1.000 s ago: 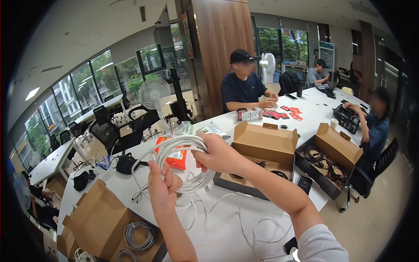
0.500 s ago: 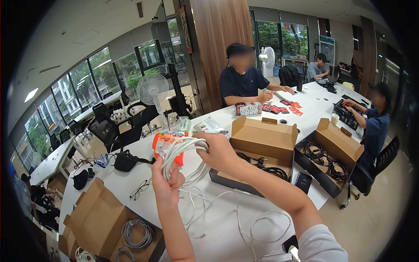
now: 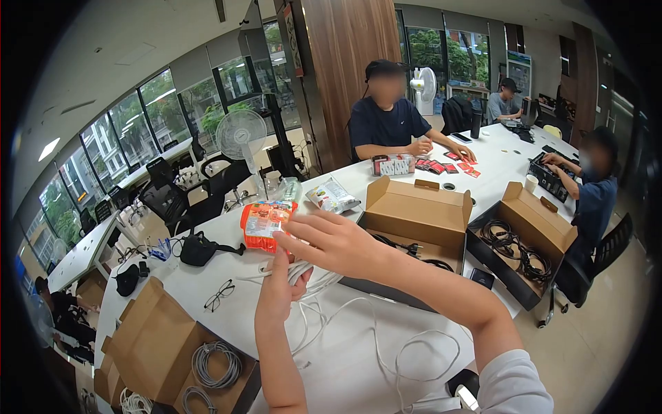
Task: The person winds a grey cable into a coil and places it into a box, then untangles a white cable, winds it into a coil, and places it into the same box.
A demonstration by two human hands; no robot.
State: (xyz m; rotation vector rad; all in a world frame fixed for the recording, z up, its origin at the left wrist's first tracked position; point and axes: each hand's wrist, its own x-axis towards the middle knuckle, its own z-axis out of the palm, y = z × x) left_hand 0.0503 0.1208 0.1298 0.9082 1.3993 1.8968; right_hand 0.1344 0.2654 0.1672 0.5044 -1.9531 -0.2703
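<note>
My left hand (image 3: 283, 283) is wrapped round a coil of white cable (image 3: 318, 281), thumb pointing up. Just above it is my right hand (image 3: 334, 241), its fingers stretched out to the left across the top of the left thumb; nothing shows in its grip. Part of the coil is hidden behind my hands and right forearm. From the coil a loose length of white cable (image 3: 376, 324) trails in loops over the white table. Behind my hands lies an orange packet (image 3: 262, 224).
Open boxes with black cables stand at centre right (image 3: 420, 207) and right (image 3: 520, 221); another with grey cables (image 3: 155, 338) is lower left. Glasses (image 3: 219, 297), a black pouch (image 3: 200, 250) and a silvery packet (image 3: 333, 196) lie around. Several people sit around the room.
The coil has been lowered and tipped down in my left hand. My right hand has let go of its top and its fingers have straightened out.
</note>
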